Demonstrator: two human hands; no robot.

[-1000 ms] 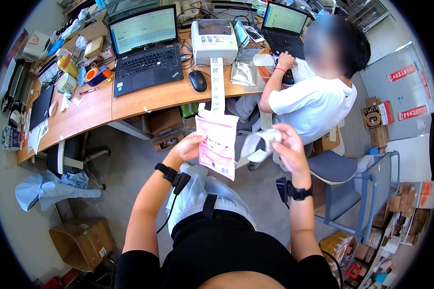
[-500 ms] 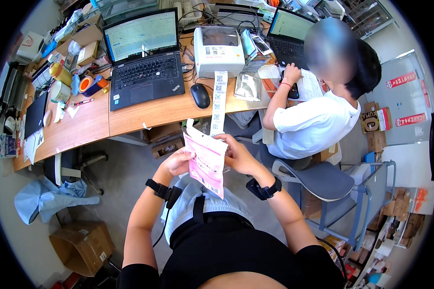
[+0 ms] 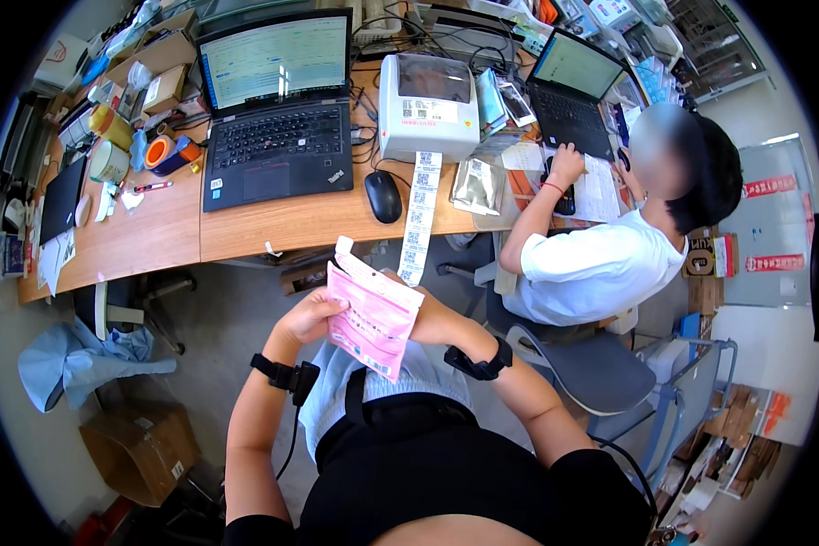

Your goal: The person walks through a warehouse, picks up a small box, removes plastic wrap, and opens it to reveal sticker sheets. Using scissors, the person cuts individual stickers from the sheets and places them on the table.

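Note:
A pink-and-white pouch (image 3: 370,318) is held up in front of my waist. My left hand (image 3: 308,315) is closed on its left edge, the thumb lying on the front. A small white tab (image 3: 344,246) stands up at the pouch's top left corner. My right hand (image 3: 432,316) is behind the right side of the pouch, which hides most of its fingers. Just beyond the pouch hangs a strip of printed labels (image 3: 417,221). It runs from a white label printer (image 3: 428,107) over the table edge, its lower end near my right hand.
On the wooden table (image 3: 155,238) are an open laptop (image 3: 278,114), a black mouse (image 3: 383,197) and a silver packet (image 3: 477,187). A co-worker (image 3: 601,259) sits on the right at another laptop (image 3: 569,91). A grey chair (image 3: 601,378) stands behind them.
The pouch has moved slightly left and turned, its front now facing up more. My right hand has slipped from its right edge to behind it. The co-worker has leaned to the right.

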